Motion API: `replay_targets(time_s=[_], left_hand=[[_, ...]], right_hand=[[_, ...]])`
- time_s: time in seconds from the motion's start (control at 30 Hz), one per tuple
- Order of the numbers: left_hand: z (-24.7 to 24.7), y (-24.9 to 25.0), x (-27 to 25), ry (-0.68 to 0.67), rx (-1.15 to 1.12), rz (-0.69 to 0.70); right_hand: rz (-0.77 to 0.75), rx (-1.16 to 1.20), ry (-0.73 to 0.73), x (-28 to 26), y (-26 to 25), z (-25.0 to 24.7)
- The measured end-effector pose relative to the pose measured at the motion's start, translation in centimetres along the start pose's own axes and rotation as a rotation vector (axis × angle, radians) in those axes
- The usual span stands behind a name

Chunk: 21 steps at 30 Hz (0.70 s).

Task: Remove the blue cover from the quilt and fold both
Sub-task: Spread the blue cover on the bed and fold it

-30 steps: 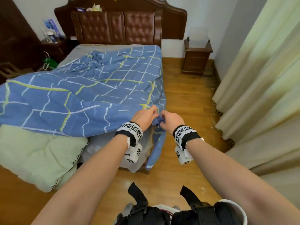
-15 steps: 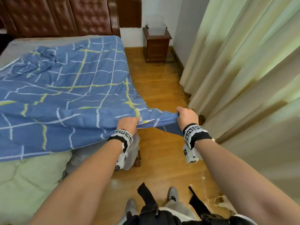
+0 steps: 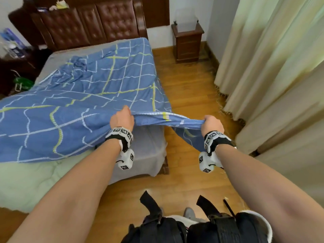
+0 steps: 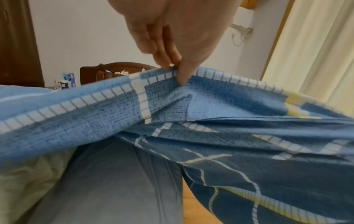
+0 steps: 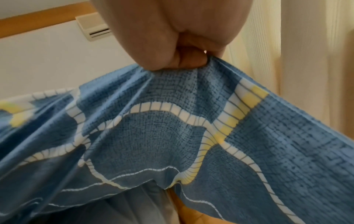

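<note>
Our left hand (image 3: 122,118) and right hand (image 3: 211,124) pinch the blue grid-patterned fabric cover (image 3: 84,102), its edge stretched left-right, length running toward the headboard.

The head view looks forward and down from above the foot of the bed, the tufted brown leather headboard (image 3: 98,23) toward 11 o'clock. Each wrist view sits close under its hand, looking up along the fingers. All three share the stretched edge of the blue grid-patterned cotton cover (image 3: 166,118) (image 4: 220,94) (image 5: 172,121)
</note>
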State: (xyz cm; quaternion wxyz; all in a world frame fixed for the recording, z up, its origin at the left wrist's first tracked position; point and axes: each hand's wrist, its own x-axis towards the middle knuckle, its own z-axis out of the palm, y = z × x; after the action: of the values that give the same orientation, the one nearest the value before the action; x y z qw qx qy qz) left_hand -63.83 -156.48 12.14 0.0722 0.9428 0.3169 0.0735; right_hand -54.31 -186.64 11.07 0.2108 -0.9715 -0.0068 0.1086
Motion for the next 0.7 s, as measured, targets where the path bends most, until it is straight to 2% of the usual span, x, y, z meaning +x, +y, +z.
replay_targets(time_s=[0.17, 0.2, 0.27, 0.33, 0.37, 0.47, 0.53, 0.7], left_hand=[[3.1, 2.8, -2.6, -0.053, -0.155, -0.073], [3.6, 3.5, -3.1, -0.063, -0.180, -0.047], [4.3, 4.5, -3.8, -0.074, -0.204, 0.101], [4.5, 5.2, -4.0, -0.048, -0.067, 0.281], [4.5, 5.5, -4.0, -0.019, 0.000, 0.316], [4.4, 6.2, -3.5, -0.004, -0.006, 0.311], [4.4, 6.4, -2.8, -0.059, -0.073, 0.306], [4.4, 6.4, -2.0, -0.181, -0.111, 0.422]], right_hand=[[-0.130, 0.018, -0.030, 0.4, 0.8, -1.6], [-0.151, 0.018, -0.041, 0.4, 0.9, -1.8], [-0.190, 0.032, -0.056, 0.5, 0.8, -2.2], [-0.227, 0.049, -0.073, 0.6, 0.5, -2.6], [-0.246, 0.051, -0.082, 0.7, 0.3, -2.8], [-0.299, 0.029, -0.118, 0.7, 0.0, -3.4], [-0.314, 0.029, -0.123, 0.6, 0.2, -3.5], [-0.310, 0.039, -0.121, 1.0, 0.3, -3.3]])
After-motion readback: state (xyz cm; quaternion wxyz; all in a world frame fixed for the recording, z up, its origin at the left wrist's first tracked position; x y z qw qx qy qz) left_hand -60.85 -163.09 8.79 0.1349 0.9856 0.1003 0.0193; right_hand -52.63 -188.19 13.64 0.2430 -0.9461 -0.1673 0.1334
